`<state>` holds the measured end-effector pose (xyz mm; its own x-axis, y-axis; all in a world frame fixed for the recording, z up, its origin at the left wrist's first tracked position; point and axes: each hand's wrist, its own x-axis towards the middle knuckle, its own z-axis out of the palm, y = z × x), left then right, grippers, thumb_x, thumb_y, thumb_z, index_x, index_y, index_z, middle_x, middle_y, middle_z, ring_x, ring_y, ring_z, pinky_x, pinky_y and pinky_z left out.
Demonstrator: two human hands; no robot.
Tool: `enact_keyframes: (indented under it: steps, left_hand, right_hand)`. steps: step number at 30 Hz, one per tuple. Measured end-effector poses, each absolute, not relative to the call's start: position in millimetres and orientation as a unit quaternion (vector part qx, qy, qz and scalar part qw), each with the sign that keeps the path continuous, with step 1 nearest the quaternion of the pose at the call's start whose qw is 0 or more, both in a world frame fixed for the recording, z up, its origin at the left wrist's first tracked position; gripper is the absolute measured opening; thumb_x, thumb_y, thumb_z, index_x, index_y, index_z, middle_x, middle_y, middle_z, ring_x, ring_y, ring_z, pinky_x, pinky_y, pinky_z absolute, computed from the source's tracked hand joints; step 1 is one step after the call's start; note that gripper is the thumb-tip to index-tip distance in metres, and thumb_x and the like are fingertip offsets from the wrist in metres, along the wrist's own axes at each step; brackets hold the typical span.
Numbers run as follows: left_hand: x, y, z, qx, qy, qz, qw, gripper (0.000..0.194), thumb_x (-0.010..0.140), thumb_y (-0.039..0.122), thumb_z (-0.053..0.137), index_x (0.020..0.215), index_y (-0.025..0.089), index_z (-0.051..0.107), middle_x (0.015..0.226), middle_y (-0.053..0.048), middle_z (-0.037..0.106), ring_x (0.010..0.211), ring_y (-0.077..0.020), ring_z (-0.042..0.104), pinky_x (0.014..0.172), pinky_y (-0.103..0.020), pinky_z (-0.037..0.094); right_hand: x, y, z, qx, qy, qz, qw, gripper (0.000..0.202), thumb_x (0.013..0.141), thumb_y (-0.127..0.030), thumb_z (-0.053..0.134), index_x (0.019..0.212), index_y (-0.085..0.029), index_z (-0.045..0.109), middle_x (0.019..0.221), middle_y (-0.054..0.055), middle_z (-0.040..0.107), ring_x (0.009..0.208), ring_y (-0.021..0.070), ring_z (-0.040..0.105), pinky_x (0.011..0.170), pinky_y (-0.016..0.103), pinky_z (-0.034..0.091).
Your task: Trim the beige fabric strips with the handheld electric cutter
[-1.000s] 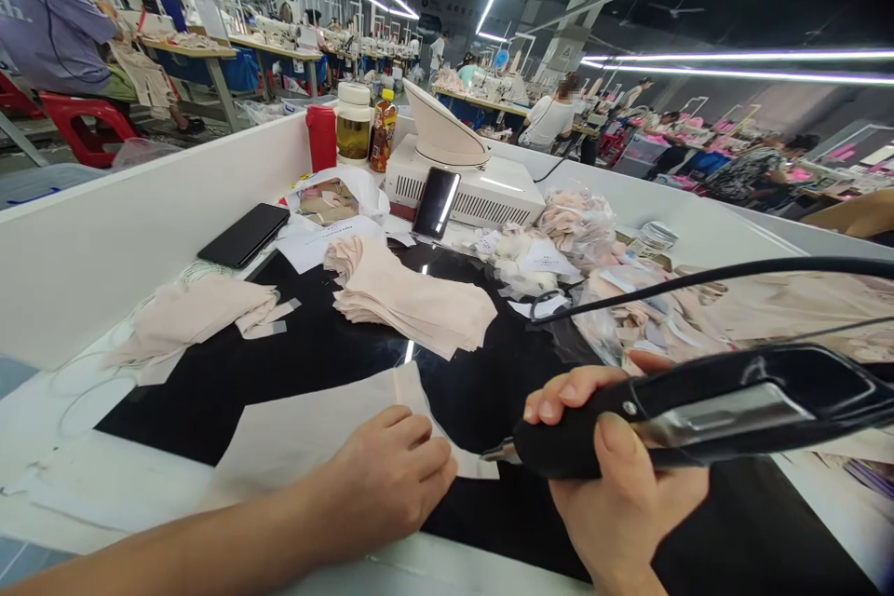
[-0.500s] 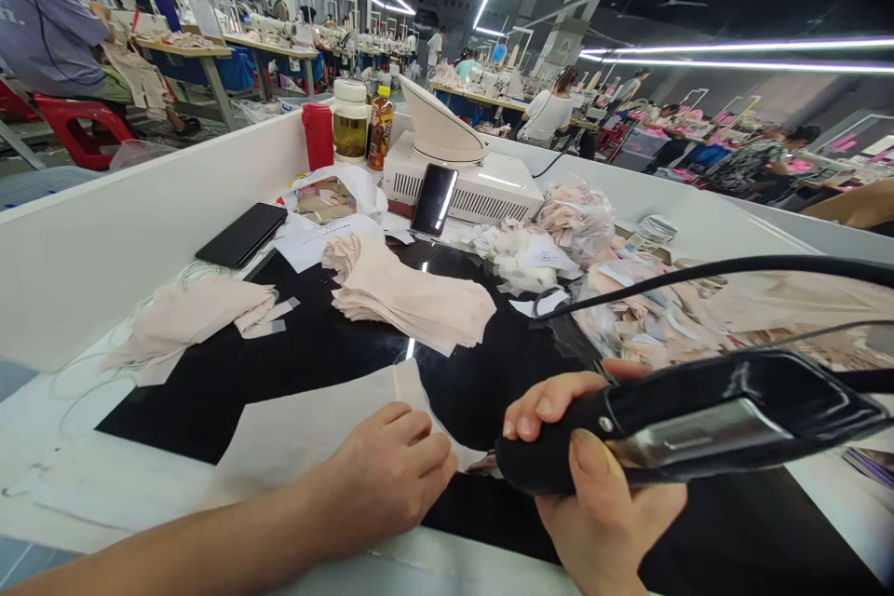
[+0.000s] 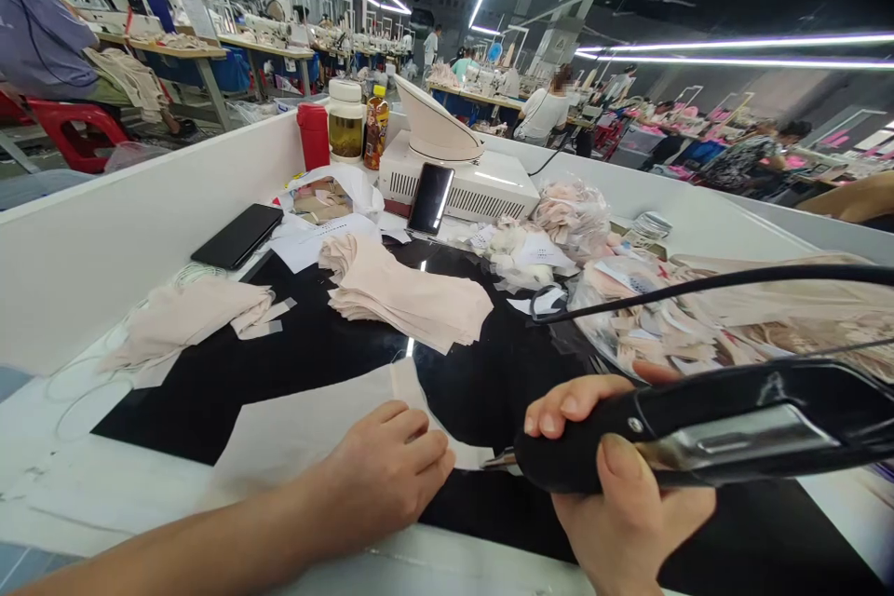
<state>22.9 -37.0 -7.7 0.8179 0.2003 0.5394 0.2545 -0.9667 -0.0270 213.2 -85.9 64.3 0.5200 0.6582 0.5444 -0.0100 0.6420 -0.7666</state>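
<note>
My left hand [image 3: 391, 466] has its fingers curled together on a pale fabric piece [image 3: 314, 414], pressing it near its right end against the black work surface. In my right hand [image 3: 621, 494] is a black corded hand tool [image 3: 726, 433] with a silver panel along its side; fingers and thumb wrap its rounded front. Its narrow metal tip meets the right-hand corner of the fabric, just right of my left hand. Exactly what kind of tool it is cannot be made out. Beyond my hands lies a fanned stack of light pink fabric pieces [image 3: 412, 293].
Folded fabric [image 3: 202, 312] and a black tablet-like slab [image 3: 237, 236] lie at left. A phone [image 3: 431, 198] leans against a white machine [image 3: 457, 177], with a red cup [image 3: 313, 137] and bottles nearby. Bagged fabric pieces [image 3: 643, 298] fill the right; a black cable [image 3: 698, 291] crosses there. Low white walls enclose the table.
My right hand and the tool have moved a little to the right, drawing the tip away from my left hand along the fabric. My left hand stays nearly in place.
</note>
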Motion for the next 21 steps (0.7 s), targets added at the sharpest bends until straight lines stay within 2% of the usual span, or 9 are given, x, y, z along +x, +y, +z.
enact_keyframes:
  steps: [5, 9, 13, 17, 21]
  left_hand:
    - [24, -35, -4, -0.952, -0.124, -0.279, 0.018, 0.016, 0.106, 0.005, 0.054, 0.111, 0.011, 0.068, 0.094, -0.004, 0.071, 0.083, -0.0203, 0.066, 0.074, -0.037, 0.055]
    - [13, -24, -1, -0.947, -0.137, -0.287, -0.048, 0.018, 0.113, 0.016, 0.049, 0.118, 0.013, 0.066, 0.11, -0.007, 0.074, 0.103, -0.02, 0.07, 0.092, -0.035, 0.058]
    - [-9, -9, 1, -0.957, -0.154, -0.241, -0.048, 0.026, 0.108, 0.005, 0.045, 0.118, 0.015, 0.067, 0.12, -0.007, 0.074, 0.113, -0.0198, 0.069, 0.104, -0.035, 0.056]
    - [-21, -13, 4, -0.962, -0.194, -0.18, -0.069, 0.029, 0.099, 0.001, 0.052, 0.115, 0.017, 0.07, 0.117, -0.008, 0.074, 0.104, -0.0219, 0.069, 0.096, -0.034, 0.057]
    - [-17, -29, 17, -0.944, -0.259, -0.103, -0.178, 0.024, 0.099, 0.005, 0.056, 0.104, 0.022, 0.071, 0.104, -0.004, 0.073, 0.085, -0.0175, 0.069, 0.079, -0.028, 0.056]
  right_hand:
    - [215, -85, 63, -0.374, -0.446, 0.217, 0.784, 0.036, 0.089, -0.028, 0.082, 0.121, -0.029, 0.065, 0.079, -0.004, 0.068, 0.059, 0.0148, 0.065, 0.052, 0.03, 0.06]
    - [226, -78, 58, -0.389, -0.45, 0.201, 0.778, 0.039, 0.088, -0.029, 0.083, 0.122, -0.03, 0.063, 0.08, -0.004, 0.068, 0.06, 0.0147, 0.065, 0.056, 0.032, 0.061]
    - [242, -59, 52, -0.406, -0.425, 0.179, 0.789, 0.041, 0.087, -0.028, 0.083, 0.122, -0.03, 0.061, 0.081, -0.006, 0.068, 0.06, 0.0138, 0.066, 0.058, 0.032, 0.06]
    - [250, -40, 52, -0.406, -0.41, 0.179, 0.797, 0.039, 0.086, -0.029, 0.083, 0.118, -0.03, 0.06, 0.081, -0.007, 0.069, 0.06, 0.0129, 0.065, 0.059, 0.031, 0.06]
    - [244, -35, 55, -0.388, -0.412, 0.194, 0.801, 0.035, 0.088, -0.029, 0.082, 0.114, -0.029, 0.06, 0.082, -0.007, 0.069, 0.06, 0.0126, 0.065, 0.058, 0.03, 0.059]
